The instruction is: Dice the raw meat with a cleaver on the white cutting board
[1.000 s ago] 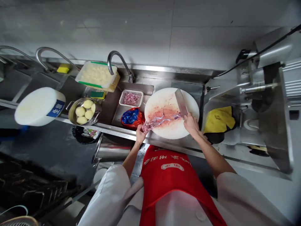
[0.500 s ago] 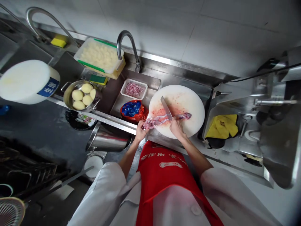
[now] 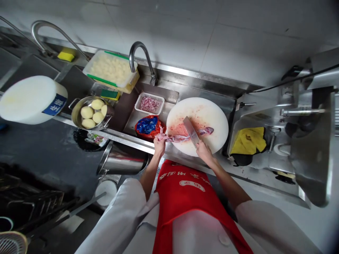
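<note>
A round white chopping board (image 3: 209, 113), smeared red in the middle, lies on the steel counter. Across its near part stretches a long strip of raw meat (image 3: 177, 138), pale along its length, with a darker lump at the right end. My left hand (image 3: 159, 145) grips the strip's left end just off the board's edge. My right hand (image 3: 203, 151) is closed round the handle of a cleaver (image 3: 191, 130), whose wide blade rests across the strip. Whether the edge has cut in is hidden.
Left of the board sit a white basket of chopped pink meat (image 3: 150, 103) and a red and blue plastic bag (image 3: 147, 126). Beyond are a pot of peeled potatoes (image 3: 109, 121), a lidded tub (image 3: 111, 68) and a tap (image 3: 137, 46). A yellow cloth (image 3: 249, 141) hangs at right.
The cleaver has turned so its broad face shows more. My left hand has drawn the strip's left end slightly left, and the strip looks stretched thinner.
</note>
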{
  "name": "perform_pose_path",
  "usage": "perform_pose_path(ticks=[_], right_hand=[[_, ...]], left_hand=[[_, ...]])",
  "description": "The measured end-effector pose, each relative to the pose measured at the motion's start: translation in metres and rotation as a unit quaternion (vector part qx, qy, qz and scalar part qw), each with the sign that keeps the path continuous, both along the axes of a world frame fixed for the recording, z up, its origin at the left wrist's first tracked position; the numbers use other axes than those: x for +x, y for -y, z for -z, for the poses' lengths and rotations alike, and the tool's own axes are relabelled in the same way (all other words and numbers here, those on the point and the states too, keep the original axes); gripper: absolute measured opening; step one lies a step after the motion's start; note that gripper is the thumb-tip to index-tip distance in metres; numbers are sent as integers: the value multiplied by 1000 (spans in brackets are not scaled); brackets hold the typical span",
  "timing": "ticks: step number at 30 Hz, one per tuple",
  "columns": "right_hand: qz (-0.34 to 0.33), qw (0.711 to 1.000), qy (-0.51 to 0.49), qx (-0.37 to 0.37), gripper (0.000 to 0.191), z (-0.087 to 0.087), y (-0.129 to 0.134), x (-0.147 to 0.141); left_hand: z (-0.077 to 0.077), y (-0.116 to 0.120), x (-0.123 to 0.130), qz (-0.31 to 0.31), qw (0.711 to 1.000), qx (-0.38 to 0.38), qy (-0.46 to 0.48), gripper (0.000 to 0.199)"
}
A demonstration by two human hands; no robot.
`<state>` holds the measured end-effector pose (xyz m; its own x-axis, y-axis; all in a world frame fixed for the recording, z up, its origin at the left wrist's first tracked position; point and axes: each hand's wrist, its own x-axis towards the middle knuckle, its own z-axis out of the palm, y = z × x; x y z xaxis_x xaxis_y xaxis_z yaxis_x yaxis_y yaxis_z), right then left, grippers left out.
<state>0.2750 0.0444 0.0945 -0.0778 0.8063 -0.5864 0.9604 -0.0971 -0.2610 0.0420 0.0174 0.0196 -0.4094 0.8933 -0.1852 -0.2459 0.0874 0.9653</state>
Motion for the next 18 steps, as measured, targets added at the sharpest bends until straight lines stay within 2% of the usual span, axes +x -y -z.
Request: perform_pose_path(ticks=[4, 6, 9, 11, 12, 14, 16, 18], right_hand=[[-14, 998, -34, 54, 33, -2, -36, -45], [-22, 997, -42, 61, 34, -4, -49, -47], [-17, 998, -49, 36, 32, -3, -42, -17], [7, 999, -36, 18, 32, 1, -31, 16], [27, 999, -22, 18, 32, 3, -27, 34], [66, 997, 9, 34, 32, 5, -26, 65], [89, 995, 28, 44, 33, 4, -31, 85], [90, 995, 30, 40, 34, 0, -36, 92]], left_hand=[[-25, -10, 12, 80, 995, 10, -56, 20], [-45, -21, 14, 80, 993, 33, -81, 20], [-76, -42, 13, 43, 984, 82, -154, 19], [-88, -57, 16, 67, 963, 99, -242, 18], [-89, -63, 19, 99, 947, 94, -292, 18], [-80, -73, 29, 181, 901, 42, -392, 21], [-61, -76, 39, 252, 843, -49, -473, 27], [-41, -71, 44, 294, 782, -134, -533, 30]])
